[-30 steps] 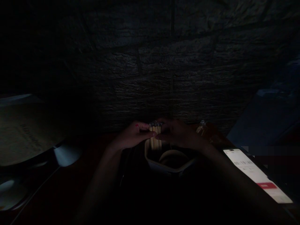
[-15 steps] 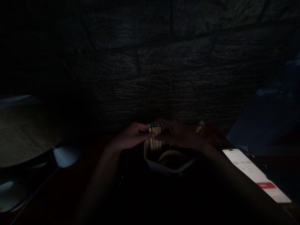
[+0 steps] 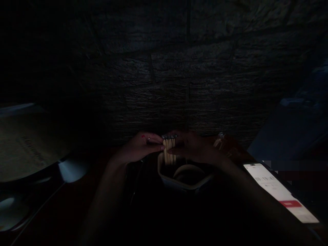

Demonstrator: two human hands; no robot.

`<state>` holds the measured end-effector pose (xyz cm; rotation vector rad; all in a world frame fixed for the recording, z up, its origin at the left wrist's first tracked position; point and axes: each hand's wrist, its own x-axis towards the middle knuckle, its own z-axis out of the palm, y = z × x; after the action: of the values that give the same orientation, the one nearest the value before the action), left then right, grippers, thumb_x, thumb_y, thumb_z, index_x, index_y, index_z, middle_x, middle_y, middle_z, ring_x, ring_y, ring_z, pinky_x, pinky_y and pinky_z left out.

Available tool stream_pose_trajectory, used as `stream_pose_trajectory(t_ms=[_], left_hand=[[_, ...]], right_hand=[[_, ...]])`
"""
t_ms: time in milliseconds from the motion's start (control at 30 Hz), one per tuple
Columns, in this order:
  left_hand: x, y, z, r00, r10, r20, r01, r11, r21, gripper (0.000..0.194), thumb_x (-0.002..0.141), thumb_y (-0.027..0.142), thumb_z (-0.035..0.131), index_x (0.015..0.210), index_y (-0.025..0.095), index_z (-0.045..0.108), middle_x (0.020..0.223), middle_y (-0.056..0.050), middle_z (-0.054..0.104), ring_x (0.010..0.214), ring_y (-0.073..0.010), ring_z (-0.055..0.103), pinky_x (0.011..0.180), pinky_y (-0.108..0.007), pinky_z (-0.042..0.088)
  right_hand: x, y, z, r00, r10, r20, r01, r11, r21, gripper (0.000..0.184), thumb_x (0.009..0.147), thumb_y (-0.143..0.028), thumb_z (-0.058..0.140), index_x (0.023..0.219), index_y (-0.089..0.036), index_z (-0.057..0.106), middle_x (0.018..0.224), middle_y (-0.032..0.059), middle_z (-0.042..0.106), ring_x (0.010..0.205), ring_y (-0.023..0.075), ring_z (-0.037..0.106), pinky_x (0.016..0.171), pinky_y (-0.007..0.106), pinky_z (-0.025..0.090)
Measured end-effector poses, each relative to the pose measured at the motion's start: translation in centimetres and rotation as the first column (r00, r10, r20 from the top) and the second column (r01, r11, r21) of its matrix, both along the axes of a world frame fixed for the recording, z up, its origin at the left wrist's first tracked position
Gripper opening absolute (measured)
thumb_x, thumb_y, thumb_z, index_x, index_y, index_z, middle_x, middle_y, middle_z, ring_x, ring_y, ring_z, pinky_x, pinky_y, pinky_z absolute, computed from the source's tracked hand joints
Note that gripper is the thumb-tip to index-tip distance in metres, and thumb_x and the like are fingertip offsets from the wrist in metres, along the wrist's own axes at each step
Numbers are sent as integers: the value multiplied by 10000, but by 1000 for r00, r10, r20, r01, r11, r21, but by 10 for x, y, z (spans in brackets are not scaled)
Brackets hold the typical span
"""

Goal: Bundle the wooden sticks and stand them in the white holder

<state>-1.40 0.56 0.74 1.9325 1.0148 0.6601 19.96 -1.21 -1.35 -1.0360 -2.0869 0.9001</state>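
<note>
A row of several thin pale sticks (image 3: 169, 157) with shiny, crinkled tops stands upright between my hands. My left hand (image 3: 139, 145) pinches its left edge, with the thumb at the front and the fingers near the tops. From the other side, my right hand (image 3: 193, 145) grips the row, its thumb across the front and its fingers behind. The lower ends hang at the back of a dark angular container (image 3: 186, 186) with a pale rim. Inside that container shows a curved rim (image 3: 188, 167). Darkness hides most of its contents.
A lit phone (image 3: 276, 191) showing a running timer lies at the right. Behind my right wrist is a small shiny-topped item (image 3: 219, 140), too dim to name. A large tan printed object (image 3: 30, 147) is at the left, and a textured wall (image 3: 169, 75) rises behind.
My left hand has shifted slightly left, its thumb moving from the middle of the sticks' front to their left edge. My right hand and the sticks stay nearly in place.
</note>
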Motion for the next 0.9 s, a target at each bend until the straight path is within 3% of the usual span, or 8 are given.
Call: stream_pose_trajectory(t_ms=[400, 900], left_hand=[[3, 2, -1, 1000, -13, -22, 14, 999, 44, 189, 781, 259, 685, 926, 145, 721, 942, -62, 755, 913, -199, 689, 838, -301, 518], [4, 1, -1, 1000, -18, -11, 18, 999, 38, 178, 782, 261, 681, 920, 154, 718, 942, -50, 752, 921, -191, 685, 843, -289, 516]], right_hand=[[-3, 3, -3, 999, -31, 42, 25, 992, 123, 361, 808, -284, 644, 1159, -199, 643, 1041, 44, 718, 899, 194, 662, 779, 294, 477], [-4, -1, 0, 997, -40, 63, 30, 988, 152, 293, 828, -264, 599, 1109, -192, 644, 966, 37, 714, 816, 169, 651, 719, 271, 463]])
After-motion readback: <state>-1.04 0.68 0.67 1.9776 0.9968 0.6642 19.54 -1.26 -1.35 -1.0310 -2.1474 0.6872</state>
